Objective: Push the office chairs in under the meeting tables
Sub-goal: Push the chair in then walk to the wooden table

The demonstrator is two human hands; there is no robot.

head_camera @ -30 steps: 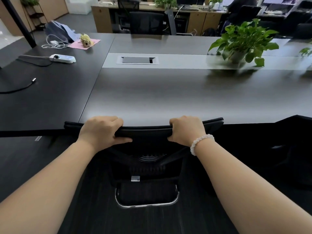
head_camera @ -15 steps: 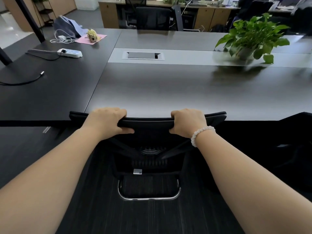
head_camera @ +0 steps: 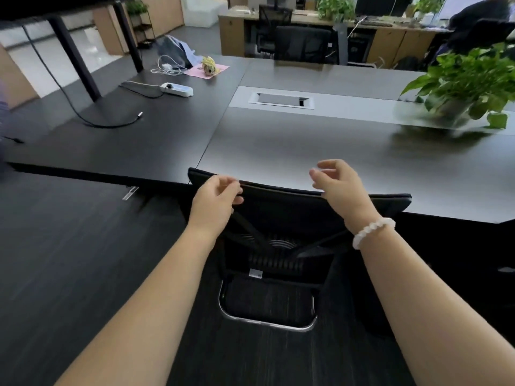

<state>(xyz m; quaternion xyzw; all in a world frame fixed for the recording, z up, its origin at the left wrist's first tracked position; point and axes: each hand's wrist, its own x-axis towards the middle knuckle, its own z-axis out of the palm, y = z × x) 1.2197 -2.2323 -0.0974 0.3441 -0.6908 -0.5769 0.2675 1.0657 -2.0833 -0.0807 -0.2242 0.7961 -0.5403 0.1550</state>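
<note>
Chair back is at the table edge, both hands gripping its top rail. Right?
No grip. Head view: left hand and right hand are open, fingers loose, by the top rail. The chair back is at the table edge, as said.

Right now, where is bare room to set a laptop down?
Bare: the grey top between the chair back, cable hatch and potted plant; also the dark top this side of the loose plug. Crowded: the far left corner, with power strip, white cable and pink sheet.
</note>
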